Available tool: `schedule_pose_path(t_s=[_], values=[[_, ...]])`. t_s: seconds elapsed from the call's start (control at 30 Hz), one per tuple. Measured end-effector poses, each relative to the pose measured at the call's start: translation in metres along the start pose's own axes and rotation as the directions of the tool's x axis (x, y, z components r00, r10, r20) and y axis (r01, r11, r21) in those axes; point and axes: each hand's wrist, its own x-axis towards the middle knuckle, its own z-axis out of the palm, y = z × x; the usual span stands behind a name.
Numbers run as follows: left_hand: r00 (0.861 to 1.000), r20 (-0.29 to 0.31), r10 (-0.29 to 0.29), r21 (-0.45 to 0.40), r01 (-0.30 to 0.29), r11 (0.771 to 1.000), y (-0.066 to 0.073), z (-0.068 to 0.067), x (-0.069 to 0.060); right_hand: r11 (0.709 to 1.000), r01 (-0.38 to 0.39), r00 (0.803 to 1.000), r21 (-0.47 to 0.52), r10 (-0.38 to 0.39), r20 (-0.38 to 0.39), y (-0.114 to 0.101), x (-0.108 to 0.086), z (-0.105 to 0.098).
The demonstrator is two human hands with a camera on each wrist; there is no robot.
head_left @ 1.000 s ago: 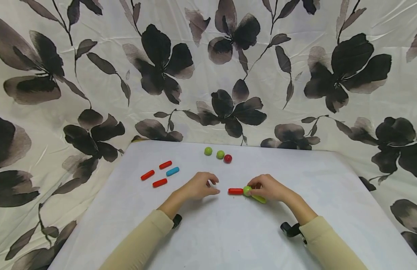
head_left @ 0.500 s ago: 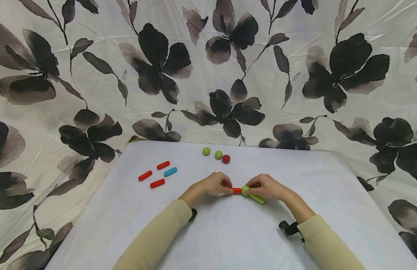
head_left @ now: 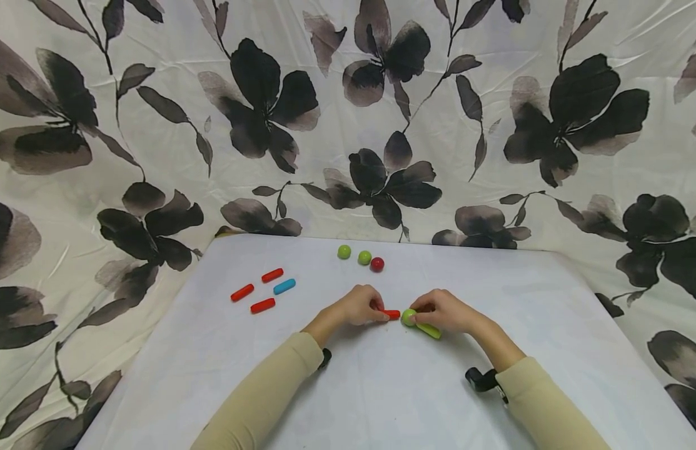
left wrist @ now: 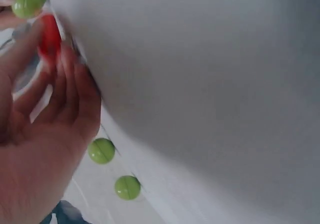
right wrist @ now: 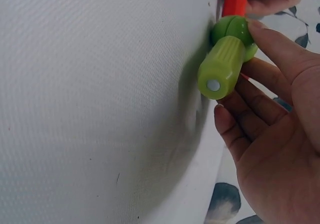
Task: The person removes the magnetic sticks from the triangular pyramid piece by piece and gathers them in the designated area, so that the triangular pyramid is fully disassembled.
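My left hand (head_left: 361,305) pinches a short red magnetic rod (head_left: 391,314) between thumb and fingertips. A narrow gap parts its right end from a green ball (head_left: 408,317). My right hand (head_left: 446,310) pinches that ball between thumb and fingers. Joined to the ball is a lime-green magnetic rod (head_left: 429,330), slanting down to the right; a silvery disc shows on its end in the right wrist view. Blurred in the left wrist view, the red rod (left wrist: 49,36) lies between thumb and fingers.
On the white table (head_left: 359,400), three red rods (head_left: 262,305) and a blue rod (head_left: 284,286) lie at the left. Two green balls (head_left: 344,252) and a red ball (head_left: 377,264) sit near the back edge. Flowered cloth (head_left: 381,125) hangs behind.
My left hand has moved right and taken hold of the red rod. The rod, which touched the green ball before, now stands slightly apart from it. My right hand keeps its hold.
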Motion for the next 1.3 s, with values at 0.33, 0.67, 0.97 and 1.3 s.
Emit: schedule_pose_path(t_s=[0.33, 0.67, 0.97, 1.3], values=[[0.994, -0.081, -0.074, -0.025, 0.072, 0.997, -0.007, -0.016, -0.022, 1.0, -0.003, 1.0, 0.004, 0.003, -0.004, 0.0, 0.001, 0.002], [0.966, -0.226, -0.126, -0.048, 0.118, 0.992, -0.046, -0.065, -0.072, 1.0, 0.007, 1.0, -0.002, -0.007, -0.01, -0.004, 0.0, 0.003], [0.898, -0.405, -0.171, -0.023, 0.177, 0.984, -0.112, -0.128, -0.118, 0.998, 0.018, 1.0, -0.056, -0.018, 0.004, -0.008, -0.002, 0.0], [0.827, -0.418, -0.376, -0.098, 0.37, 0.924, -0.182, -0.163, -0.142, 0.996, 0.037, 0.998, -0.084, -0.032, 0.052, -0.011, 0.002, -0.001]])
